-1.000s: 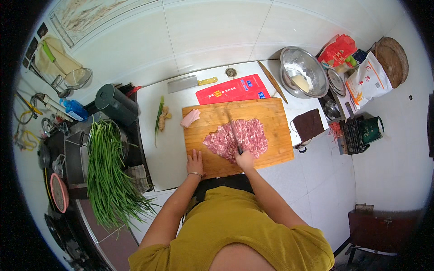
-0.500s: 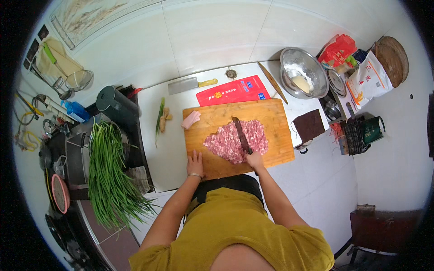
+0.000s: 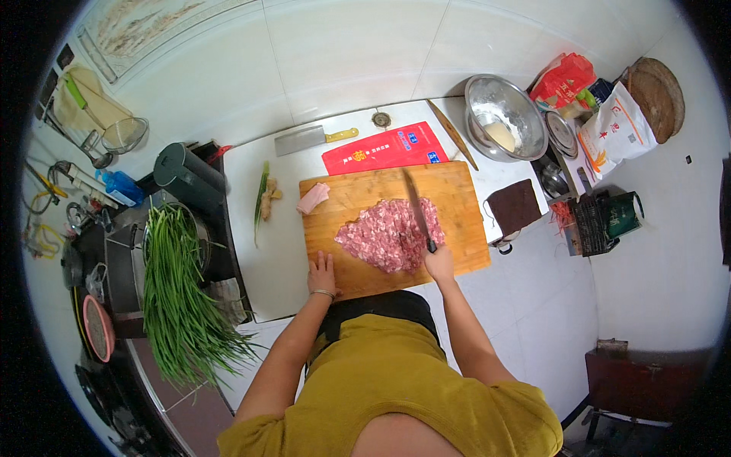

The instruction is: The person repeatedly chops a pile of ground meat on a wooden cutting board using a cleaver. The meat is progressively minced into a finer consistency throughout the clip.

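Gripping a long knife with a dark metal blade (image 3: pixel 416 207), the right hand (image 3: pixel 439 263) stands slightly further right over the board than half a second ago; the blade tip, then over the far edge of the meat, now reaches past it over bare wood. The heap of chopped pink-and-white meat (image 3: pixel 373 241) keeps its place at the middle of the rectangular yellow-brown wooden cutting board (image 3: pixel 466 228). The left hand (image 3: pixel 323 276) remains palm down on the board's near left part, fingers extended, with nothing seen in its grasp.

Most of the knife's black handle is hidden by the right hand. Whether the blade touches the meat cannot be determined — it covers a strip of the heap's right part. The board overlaps the near edge of the flat red packet (image 3: pixel 381 150), and long green leaves (image 3: pixel 179 297) largely cover the metal vessel beneath them.

The meat is coarse and loosely grained; a smooth, pale pink slab (image 3: pixel 312 198) lies apart at the board's far left. On the white surface (image 3: pixel 266 293): a broad rectangular cleaver (image 3: pixel 301 141) with a yellow handle, and a round steel bowl (image 3: pixel 537 114) containing a smooth, pale lump (image 3: pixel 500 136).
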The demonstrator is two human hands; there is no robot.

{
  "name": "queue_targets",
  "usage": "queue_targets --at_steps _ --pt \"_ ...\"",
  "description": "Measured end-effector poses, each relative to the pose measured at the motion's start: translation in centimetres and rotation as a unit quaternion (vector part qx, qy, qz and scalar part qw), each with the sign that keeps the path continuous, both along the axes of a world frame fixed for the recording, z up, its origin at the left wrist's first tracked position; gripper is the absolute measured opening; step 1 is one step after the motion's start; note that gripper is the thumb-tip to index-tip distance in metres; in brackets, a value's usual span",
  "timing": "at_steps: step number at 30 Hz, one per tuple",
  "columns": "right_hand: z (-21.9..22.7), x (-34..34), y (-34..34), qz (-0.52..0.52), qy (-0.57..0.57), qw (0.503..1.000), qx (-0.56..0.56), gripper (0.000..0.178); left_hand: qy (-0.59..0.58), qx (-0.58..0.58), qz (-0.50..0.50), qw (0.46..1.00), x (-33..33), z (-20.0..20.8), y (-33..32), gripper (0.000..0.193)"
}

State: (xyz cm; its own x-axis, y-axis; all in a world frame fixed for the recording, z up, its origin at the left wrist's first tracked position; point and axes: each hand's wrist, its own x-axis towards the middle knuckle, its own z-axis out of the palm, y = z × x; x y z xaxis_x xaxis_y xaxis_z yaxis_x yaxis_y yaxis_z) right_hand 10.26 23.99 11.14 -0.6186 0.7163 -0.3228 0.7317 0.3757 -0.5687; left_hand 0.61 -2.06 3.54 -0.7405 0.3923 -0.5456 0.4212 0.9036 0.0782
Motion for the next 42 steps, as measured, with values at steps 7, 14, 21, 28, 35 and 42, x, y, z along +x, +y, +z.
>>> queue_targets --at_steps 7,14,21,28,35,42 --pt "-8.0 0.9 2.2 -0.02 -0.051 0.998 0.01 0.041 0.034 -0.008 -0.013 0.999 -0.4 -2.7 -0.6 0.114" --pt "-1.7 0.9 2.0 -0.08 0.091 0.99 -0.068 0.036 0.028 -0.013 -0.012 0.999 0.0 -1.9 0.1 0.112" --pt "-0.7 0.4 3.2 0.041 -0.07 0.996 -0.021 0.033 0.052 -0.002 -0.013 0.999 0.2 -3.9 -0.7 0.109" --pt "-7.8 1.1 2.1 -0.051 0.023 0.998 0.006 0.035 0.027 -0.005 0.007 1.0 0.1 -1.7 0.2 0.111" --pt "-2.4 1.3 4.1 -0.052 0.109 0.987 -0.104 0.036 0.014 -0.005 0.021 1.0 0.3 -0.5 0.4 0.107" --pt "-5.3 1.3 2.9 0.018 -0.102 0.993 -0.052 0.036 0.049 0.017 0.013 0.999 0.2 -3.5 -0.6 0.104"
